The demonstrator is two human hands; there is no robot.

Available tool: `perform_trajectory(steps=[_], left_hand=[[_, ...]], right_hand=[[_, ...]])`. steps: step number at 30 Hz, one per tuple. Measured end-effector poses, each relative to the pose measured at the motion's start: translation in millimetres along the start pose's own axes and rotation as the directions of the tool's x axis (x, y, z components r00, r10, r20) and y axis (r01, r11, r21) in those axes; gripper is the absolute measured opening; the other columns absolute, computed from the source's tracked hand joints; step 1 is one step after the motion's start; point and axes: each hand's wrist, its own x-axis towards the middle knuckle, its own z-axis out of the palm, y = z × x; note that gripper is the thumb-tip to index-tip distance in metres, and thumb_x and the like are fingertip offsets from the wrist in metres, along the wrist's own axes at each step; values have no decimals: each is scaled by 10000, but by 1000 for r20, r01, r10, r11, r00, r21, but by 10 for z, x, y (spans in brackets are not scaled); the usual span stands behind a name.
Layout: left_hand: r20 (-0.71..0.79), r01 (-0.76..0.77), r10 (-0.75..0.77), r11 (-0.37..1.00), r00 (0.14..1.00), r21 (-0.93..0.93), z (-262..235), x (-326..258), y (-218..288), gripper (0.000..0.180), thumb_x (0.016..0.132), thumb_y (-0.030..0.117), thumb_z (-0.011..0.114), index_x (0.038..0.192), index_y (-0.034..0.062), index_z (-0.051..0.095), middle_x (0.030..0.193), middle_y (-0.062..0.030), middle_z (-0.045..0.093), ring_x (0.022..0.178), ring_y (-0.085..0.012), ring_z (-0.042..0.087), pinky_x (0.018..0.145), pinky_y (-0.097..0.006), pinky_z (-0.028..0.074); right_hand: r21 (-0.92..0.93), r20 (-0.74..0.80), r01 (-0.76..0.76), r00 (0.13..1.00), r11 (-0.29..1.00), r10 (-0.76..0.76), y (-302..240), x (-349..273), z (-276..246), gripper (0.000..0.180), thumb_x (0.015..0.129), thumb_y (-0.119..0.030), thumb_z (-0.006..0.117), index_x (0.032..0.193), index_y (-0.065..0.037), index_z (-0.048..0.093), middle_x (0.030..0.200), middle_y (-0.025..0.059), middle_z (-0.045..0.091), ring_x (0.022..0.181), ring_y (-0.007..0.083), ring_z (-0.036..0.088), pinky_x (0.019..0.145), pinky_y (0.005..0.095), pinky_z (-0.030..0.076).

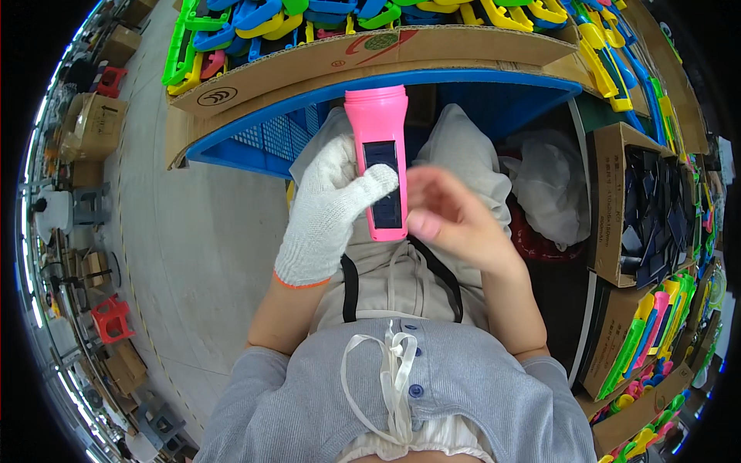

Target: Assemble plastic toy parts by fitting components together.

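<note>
In front of my lap, a pink plastic flashlight body [376,117] stands nearly upright, its wide threaded end pointing away from me. A dark solar panel [384,207] sits in its face. My left hand [328,202], in a white knit glove with an orange cuff, is closed around the body from the left. Its thumb lies across the panel, while the other fingers are hidden behind the body. Bare and blurred by motion, my right hand [455,224] is close against the body's right side. Its fingers and thumb are apart; whether they touch the body I cannot tell.
Ahead, a cardboard box [478,46] of coloured plastic parts rests above a blue plastic crate [525,91]. To the right are a box of dark panels [656,208] and colourful strips [644,332]. A red stool [113,318] stands on the grey floor [181,255] at left.
</note>
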Motion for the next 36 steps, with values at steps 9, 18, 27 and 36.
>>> perform_trajectory(steps=[9, 18, 27, 36], left_hand=[[-35, -87, 89, 994, 995, 62, 36, 60, -27, 233, 836, 56, 582, 1054, -7, 529, 905, -46, 581, 822, -98, 555, 749, -238, 463], [-38, -160, 165, 980, 985, 120, 59, 17, 40, 231, 829, 24, 597, 1049, 0, 529, 911, -50, 592, 811, -102, 581, 704, -232, 489], [659, -806, 494, 163, 566, 570, 43, -33, 60, 166, 570, 48, 666, 724, 91, 624, 924, -97, 557, 897, -301, 557, 854, -379, 433], [209, 230, -232, 973, 950, 32, -38, -178, -65, 256, 922, 219, 496, 1065, 8, 523, 864, -29, 566, 739, -107, 569, 628, -264, 480]], right_hand=[[-269, -89, 70, 991, 961, -97, 158, 31, 110, 214, 832, -44, 624, 1001, -5, 499, 833, 16, 555, 752, 87, 528, 698, 233, 455], [-442, -132, 122, 971, 888, -200, 129, 92, 116, 322, 898, -123, 541, 1170, 26, 454, 962, 111, 592, 853, 174, 601, 767, 288, 475], [343, -42, -114, 990, 932, 136, -45, 14, -114, 368, 908, -134, 545, 1235, 5, 449, 1080, 86, 597, 962, 119, 584, 831, 255, 478], [91, -236, 119, 967, 989, -94, -110, 446, 383, 209, 935, -121, 497, 1104, -3, 464, 911, 30, 591, 793, 76, 556, 699, 220, 462]])
